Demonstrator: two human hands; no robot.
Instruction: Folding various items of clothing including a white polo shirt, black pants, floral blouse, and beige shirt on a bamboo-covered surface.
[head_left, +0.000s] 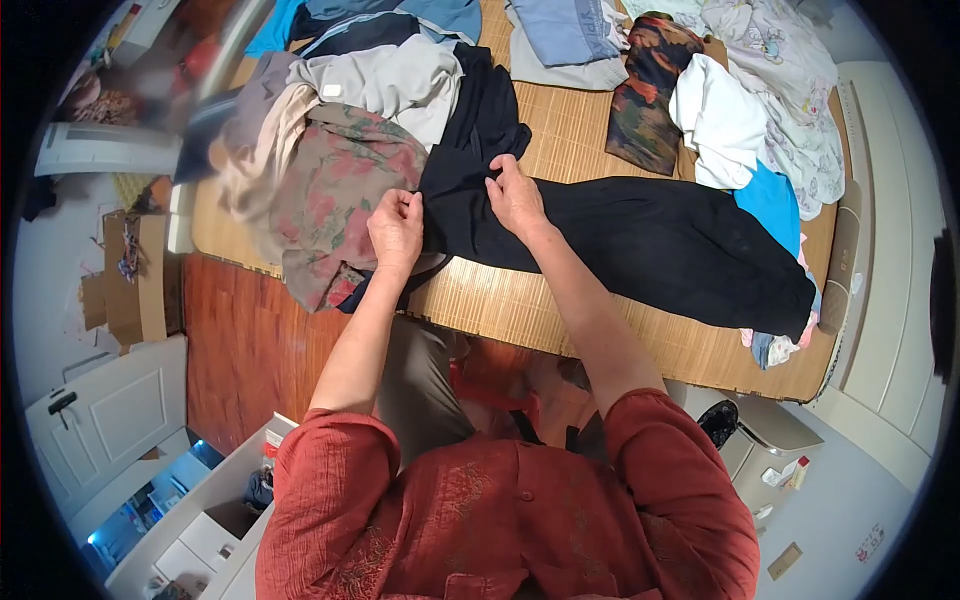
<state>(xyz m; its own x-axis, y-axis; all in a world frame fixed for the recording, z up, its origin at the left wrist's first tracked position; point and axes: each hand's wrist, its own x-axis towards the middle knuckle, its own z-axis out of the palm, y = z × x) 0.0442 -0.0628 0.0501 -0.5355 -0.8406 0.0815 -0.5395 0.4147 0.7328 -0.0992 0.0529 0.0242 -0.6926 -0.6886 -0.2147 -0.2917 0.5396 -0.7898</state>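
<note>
Black trousers (645, 232) lie lengthwise across a bamboo mat (480, 296) on the bed, their legs reaching to the right. At the left end of the black cloth, my left hand (397, 225) pinches its edge between thumb and fingers. My right hand (514, 195) is on the same garment, a little farther right, with thumb and forefinger bent close together over the cloth; whether they grip it is hard to tell. A brown floral garment (349, 180) lies just left of my left hand. More black cloth (484, 97) lies beyond my hands.
Light grey clothing (390, 79) is heaped at the back left. Folded blue clothing (562, 30), a dark patterned garment (652, 97), a white garment (720, 120) and bright blue cloth (769, 206) lie at the back and right. A rolled mat (840, 255) runs along the bed's right edge.
</note>
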